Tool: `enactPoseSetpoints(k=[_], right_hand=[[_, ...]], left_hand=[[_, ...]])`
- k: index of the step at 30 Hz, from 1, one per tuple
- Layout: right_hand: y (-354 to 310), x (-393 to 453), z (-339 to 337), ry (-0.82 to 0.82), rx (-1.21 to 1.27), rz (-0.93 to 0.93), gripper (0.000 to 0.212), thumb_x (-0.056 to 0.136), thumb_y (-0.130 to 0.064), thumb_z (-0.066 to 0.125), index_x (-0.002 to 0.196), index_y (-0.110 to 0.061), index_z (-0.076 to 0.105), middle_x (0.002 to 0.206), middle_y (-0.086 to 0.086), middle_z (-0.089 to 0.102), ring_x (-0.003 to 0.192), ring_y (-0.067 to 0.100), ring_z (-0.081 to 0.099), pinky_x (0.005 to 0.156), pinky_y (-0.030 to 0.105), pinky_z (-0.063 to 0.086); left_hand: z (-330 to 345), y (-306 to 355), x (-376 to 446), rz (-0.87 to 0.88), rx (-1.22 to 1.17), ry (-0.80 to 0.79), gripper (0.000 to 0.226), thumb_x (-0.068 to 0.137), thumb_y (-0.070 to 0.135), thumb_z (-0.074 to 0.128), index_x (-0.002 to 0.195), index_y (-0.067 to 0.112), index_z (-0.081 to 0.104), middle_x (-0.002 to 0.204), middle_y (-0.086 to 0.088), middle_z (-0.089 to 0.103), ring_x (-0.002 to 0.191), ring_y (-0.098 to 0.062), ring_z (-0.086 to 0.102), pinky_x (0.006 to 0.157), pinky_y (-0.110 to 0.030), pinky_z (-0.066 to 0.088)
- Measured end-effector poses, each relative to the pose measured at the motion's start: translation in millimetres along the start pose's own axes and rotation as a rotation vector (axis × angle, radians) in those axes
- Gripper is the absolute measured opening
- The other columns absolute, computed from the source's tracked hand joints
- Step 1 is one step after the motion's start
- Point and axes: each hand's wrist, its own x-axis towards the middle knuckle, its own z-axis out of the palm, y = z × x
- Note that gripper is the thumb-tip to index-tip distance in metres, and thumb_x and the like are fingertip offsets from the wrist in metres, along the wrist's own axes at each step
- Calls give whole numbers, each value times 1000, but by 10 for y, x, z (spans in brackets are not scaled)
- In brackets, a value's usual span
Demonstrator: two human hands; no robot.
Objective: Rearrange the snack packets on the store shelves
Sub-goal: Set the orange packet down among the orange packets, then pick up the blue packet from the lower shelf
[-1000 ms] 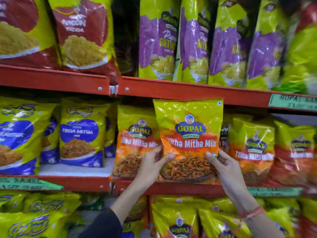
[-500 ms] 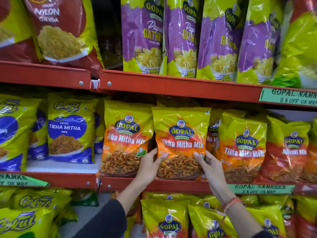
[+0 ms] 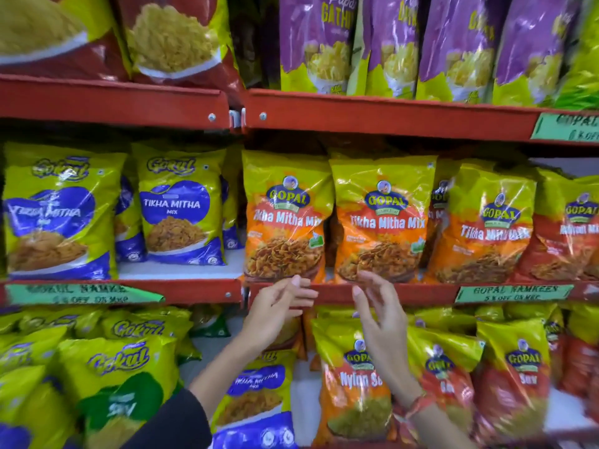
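The Tikha Mitha Mix packet (image 3: pixel 381 222) stands upright on the middle shelf (image 3: pixel 405 293), label facing out; left hand (image 3: pixel 278 309) and right hand (image 3: pixel 381 306) hover just below, fingers spread, empty.

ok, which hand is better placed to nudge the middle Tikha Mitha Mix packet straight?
Right hand: its fingertips sit at the lower edge of the middle packet. The left hand hovers open under the neighbouring packet.

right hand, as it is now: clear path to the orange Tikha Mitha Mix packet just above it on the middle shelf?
Probably yes. The right hand is open and empty, fingertips just below the front of the orange Tikha Mitha Mix packet, which stands in the front row on the red shelf. Nothing lies between them.
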Motion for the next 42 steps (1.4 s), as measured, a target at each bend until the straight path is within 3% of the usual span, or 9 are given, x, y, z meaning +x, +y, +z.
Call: enactPoseSetpoints(k=[11, 16, 19, 23, 28, 33, 36, 39, 42], right_hand=[[657, -837, 750, -342, -58, 460, 11, 97, -16, 62, 95, -24, 69, 67, -21, 70, 61, -8, 61, 52, 6, 42], [1254, -849, 1054, -320, -60, 781, 9, 94, -18, 65, 88, -12, 62, 80, 5, 60, 75, 14, 55, 63, 19, 42], [1857, -1037, 1249, -386, -30, 1083, 49, 71, -62, 75, 76, -15, 60, 77, 7, 58, 67, 17, 53, 60, 25, 43], [1826, -1083, 1443, -437, 24, 1310, 93, 66, -80, 65, 116, -1, 68, 120, 23, 71, 106, 38, 70, 102, 55, 52], [1628, -982, 1539, -415, -100, 1375, 95, 85, -65, 60, 141, 12, 45, 149, 33, 42, 136, 49, 45, 111, 56, 37], [1580, -1055, 1562, -370, -28, 1295, 91, 41, -91, 63, 84, -11, 50, 92, 16, 49, 85, 25, 56, 72, 34, 38], [1478, -1100, 1525, -349, 32, 1240, 63, 75, -68, 68, 102, -11, 60, 115, 13, 65, 114, 33, 64, 94, 38, 52], [1407, -1253, 1447, -311, 130, 1248, 100, 46, -79, 78, 120, -12, 66, 125, 12, 71, 113, 33, 68, 100, 54, 54], [1337, -1444, 1373, -303, 182, 1199, 112, 55, -76, 79, 143, -13, 50, 144, 7, 58, 130, 30, 57, 110, 52, 46]], left_hand=[[-735, -1261, -444, -416, 48, 185, 34, 101, 28, 38, 102, 7, 65, 94, -9, 70, 82, -17, 66, 77, -31, 51], [-790, -1809, -378, -583, 272, 304, 33, 97, 27, 48, 88, 5, 70, 94, -26, 70, 95, -35, 64, 85, -43, 46], [-787, -1976, -369, -721, 260, 334, 47, 92, 35, 53, 119, -2, 63, 120, -28, 65, 115, -38, 59, 85, -37, 41], [-794, -2235, -308, -944, 169, 331, 42, 94, 32, 54, 110, -5, 64, 120, -30, 60, 114, -36, 58, 91, -33, 41], [-796, -2492, -299, -1135, -6, 335, 71, 88, 52, 53, 131, -5, 50, 135, -25, 55, 122, -39, 53, 106, -42, 41], [-799, -2347, -310, -1081, -21, 379, 58, 96, 44, 44, 127, -4, 54, 124, -25, 59, 119, -38, 53, 93, -36, 38], [-831, -2242, -398, -1022, -22, 385, 41, 97, 44, 42, 92, 6, 58, 74, -12, 53, 77, -28, 52, 81, -31, 29], [-870, -2152, -576, -957, -74, 371, 48, 96, 45, 42, 124, 9, 57, 124, -18, 60, 113, -31, 54, 94, -36, 35], [-928, -2024, -818, -870, -114, 359, 28, 96, 42, 44, 101, 18, 58, 109, -6, 58, 104, -19, 42, 89, -30, 28]])
